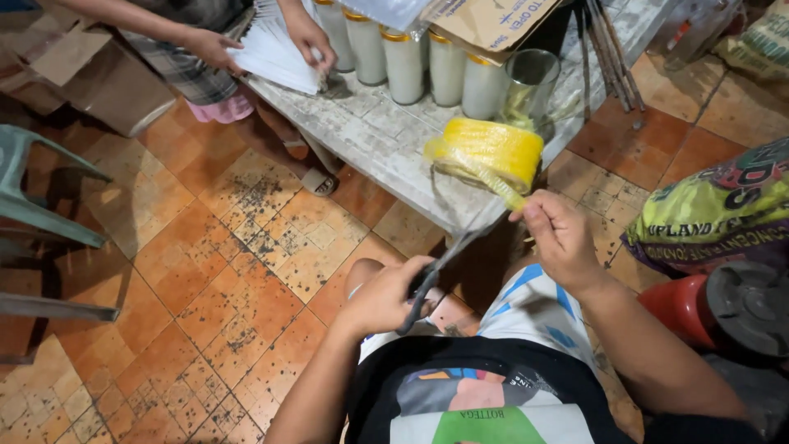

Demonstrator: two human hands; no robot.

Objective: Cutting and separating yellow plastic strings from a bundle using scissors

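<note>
My left hand (386, 298) grips the black handles of a pair of scissors (448, 255), whose blades point up toward a strand of yellow plastic twine (501, 187). My right hand (559, 238) pinches that strand, pulled out from a yellow roll of twine (493, 148) lying at the near edge of a worn white table (370, 131). The blades lie just below the strand, between my two hands.
Several white candles in glass jars (427, 62) and an empty glass (530, 82) stand on the table under a cardboard box (493, 20). Another person's hands (308, 37) hold a sheaf of white sheets (275, 53). A printed sack (723, 214), red container (682, 308) and grey chair (33, 205) surround me.
</note>
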